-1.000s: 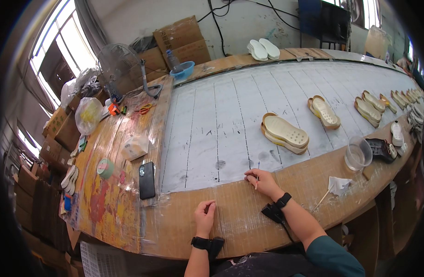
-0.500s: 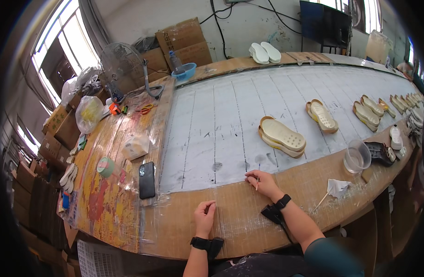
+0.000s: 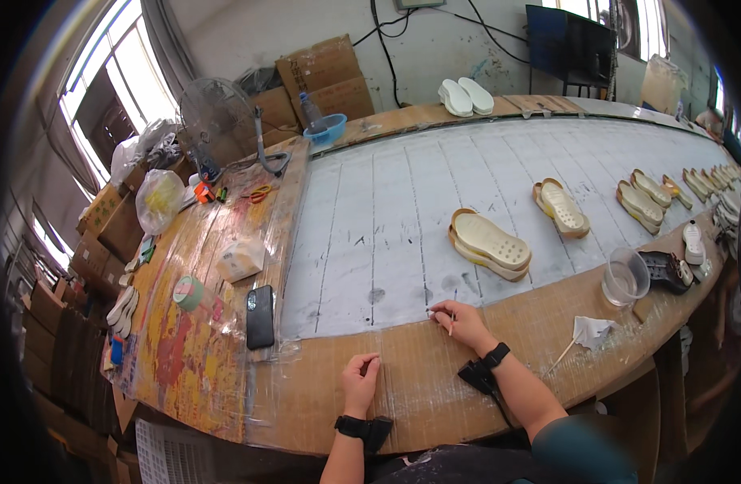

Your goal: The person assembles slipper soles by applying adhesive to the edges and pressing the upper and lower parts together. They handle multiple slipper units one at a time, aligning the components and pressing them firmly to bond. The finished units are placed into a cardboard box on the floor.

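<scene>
Cardboard [image 3: 419, 411] covers the near edge of the big table, and both hands are over it. The right hand [image 3: 465, 325] pinches a thin stick [image 3: 452, 325] between its finger and thumb. It is right by the edge of the white top [image 3: 346, 242], which has dark lines drawn across it. The left hand [image 3: 360, 382] is nearer the person, with its fingers curled in. I cannot tell if it is closed all the way or has something in it.

A big cream shoe sole [image 3: 491, 240] with a brown edge lies on the white top, past the right hand and a bit to its right. More soles go off in a row to the far right. A clear cup [image 3: 626, 278] stands near a dark shoe [image 3: 659, 271]. On the left, a black phone [image 3: 260, 317] lies flat.
</scene>
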Demonstrator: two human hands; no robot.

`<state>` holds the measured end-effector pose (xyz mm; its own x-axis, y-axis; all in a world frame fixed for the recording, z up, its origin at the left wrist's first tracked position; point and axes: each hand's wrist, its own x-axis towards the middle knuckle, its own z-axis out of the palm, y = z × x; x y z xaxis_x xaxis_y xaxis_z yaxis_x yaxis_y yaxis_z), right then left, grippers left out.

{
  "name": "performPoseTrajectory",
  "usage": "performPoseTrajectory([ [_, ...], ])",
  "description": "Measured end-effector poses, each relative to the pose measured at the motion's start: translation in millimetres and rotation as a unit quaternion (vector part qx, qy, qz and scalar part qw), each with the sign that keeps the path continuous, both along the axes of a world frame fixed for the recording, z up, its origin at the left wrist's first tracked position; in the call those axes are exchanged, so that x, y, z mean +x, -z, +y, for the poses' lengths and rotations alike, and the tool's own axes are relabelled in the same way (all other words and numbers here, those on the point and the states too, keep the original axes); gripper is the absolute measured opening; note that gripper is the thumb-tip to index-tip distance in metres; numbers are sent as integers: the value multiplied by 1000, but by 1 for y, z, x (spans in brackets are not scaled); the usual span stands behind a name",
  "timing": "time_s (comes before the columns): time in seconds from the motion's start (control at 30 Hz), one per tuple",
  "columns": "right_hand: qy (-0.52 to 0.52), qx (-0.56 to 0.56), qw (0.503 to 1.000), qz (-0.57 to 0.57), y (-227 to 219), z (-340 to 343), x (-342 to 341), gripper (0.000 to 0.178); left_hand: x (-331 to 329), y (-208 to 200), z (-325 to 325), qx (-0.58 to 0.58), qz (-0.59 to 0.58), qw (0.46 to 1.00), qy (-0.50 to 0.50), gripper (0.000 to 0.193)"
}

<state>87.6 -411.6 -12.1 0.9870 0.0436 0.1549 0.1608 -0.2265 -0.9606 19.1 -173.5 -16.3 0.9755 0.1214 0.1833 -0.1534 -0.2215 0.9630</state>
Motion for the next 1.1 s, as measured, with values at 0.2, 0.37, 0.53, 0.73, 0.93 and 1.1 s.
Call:
performPoseTrajectory([
  [0.2, 7, 17, 1000, -13, 1, 0, -1, 17, -1, -4, -2, 9, -4, 1000, -2, 11],
  [0.37, -2, 8, 1000, 1, -2, -2, -2, 18, -2, -5, -3, 2, -2, 1000, -2, 11],
  [0.53, -10, 16, 1000, 9, -9, -6, -5, 18, -3, -8, -6, -1, 1, 1000, 3, 11],
  [0.73, -13, 31, 999, 14, -7, -9, -6, 19, -3, -5, -9, -11, -4, 1000, 2, 11],
  [0.93, -16, 19, 999, 27, -15, -11, -8, 19, -5, -10, -11, -12, -3, 1000, 1, 11],
  [1.1, -13, 7, 1000, 19, -17, -16, -9, 19, -7, -11, -15, -6, 1, 1000, 0, 11],
])
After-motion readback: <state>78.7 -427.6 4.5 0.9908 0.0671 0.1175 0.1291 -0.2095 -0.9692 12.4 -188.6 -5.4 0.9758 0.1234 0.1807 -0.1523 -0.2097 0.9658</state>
